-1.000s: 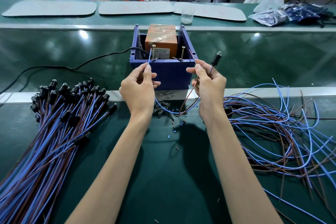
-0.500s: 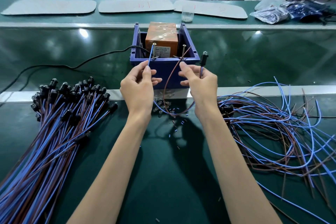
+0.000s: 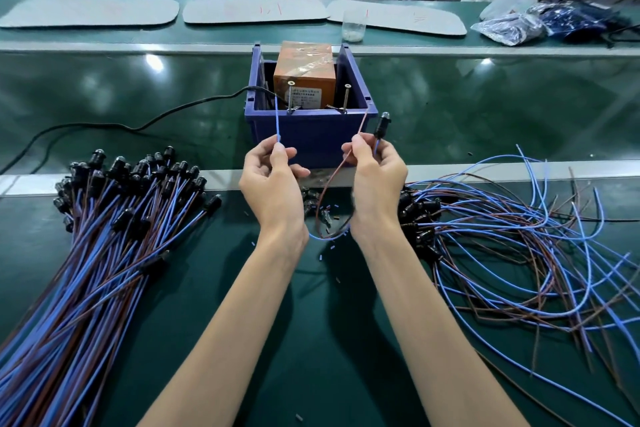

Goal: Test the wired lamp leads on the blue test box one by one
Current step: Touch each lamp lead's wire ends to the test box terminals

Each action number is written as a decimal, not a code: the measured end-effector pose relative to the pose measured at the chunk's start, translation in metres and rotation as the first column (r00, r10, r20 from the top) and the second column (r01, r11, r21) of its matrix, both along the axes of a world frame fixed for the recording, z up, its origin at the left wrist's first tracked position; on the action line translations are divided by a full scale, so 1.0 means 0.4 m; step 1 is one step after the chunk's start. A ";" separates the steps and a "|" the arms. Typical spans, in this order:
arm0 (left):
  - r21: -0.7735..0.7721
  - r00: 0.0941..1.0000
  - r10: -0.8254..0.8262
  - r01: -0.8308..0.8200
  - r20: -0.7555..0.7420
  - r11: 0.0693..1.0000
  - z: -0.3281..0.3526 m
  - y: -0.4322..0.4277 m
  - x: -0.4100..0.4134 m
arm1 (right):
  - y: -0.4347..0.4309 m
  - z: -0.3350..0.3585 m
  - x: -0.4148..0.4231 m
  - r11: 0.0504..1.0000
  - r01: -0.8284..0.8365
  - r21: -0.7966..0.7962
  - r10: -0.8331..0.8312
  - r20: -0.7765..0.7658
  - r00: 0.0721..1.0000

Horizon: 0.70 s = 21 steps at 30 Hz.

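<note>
Held: left hand (image 3: 273, 180) pinches blue lead (image 3: 277, 121); right hand (image 3: 375, 177) pinches brown lead (image 3: 360, 128), lamp (image 3: 382, 123). Advice: press tips firmly onto separate blue test box (image 3: 311, 139) screws (image 3: 290, 95).

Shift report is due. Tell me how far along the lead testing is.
Done, apparently: the straightened bundle on the left. In hand: one lead, the left hand pinching its blue wire, the right hand holding its brown wire and lamp head, both tips near the screws on the blue test box but seemingly not touching. Left: the tangled heap on the right.
</note>
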State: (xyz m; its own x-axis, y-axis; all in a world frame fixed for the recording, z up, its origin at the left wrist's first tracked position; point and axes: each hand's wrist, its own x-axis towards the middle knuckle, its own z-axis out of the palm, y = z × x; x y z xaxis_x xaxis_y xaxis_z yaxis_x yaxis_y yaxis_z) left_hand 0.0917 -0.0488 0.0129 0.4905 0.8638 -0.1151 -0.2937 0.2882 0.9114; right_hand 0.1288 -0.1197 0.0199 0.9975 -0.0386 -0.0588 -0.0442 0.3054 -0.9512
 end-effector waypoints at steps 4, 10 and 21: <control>0.021 1.000 -0.016 0.016 0.001 1.000 0.003 -0.014 -0.001 | -0.010 0.018 0.008 0.987 -0.015 0.157 0.016 -0.008 1.000; 0.017 1.000 -0.012 0.012 0.003 1.000 0.003 -0.005 0.001 | -0.046 0.034 0.041 0.942 -0.060 0.331 0.057 0.019 0.998; 0.104 1.000 -0.006 0.007 -0.007 0.995 0.010 0.014 -0.007 | -0.058 0.034 0.069 0.959 0.020 0.281 -0.022 0.006 1.000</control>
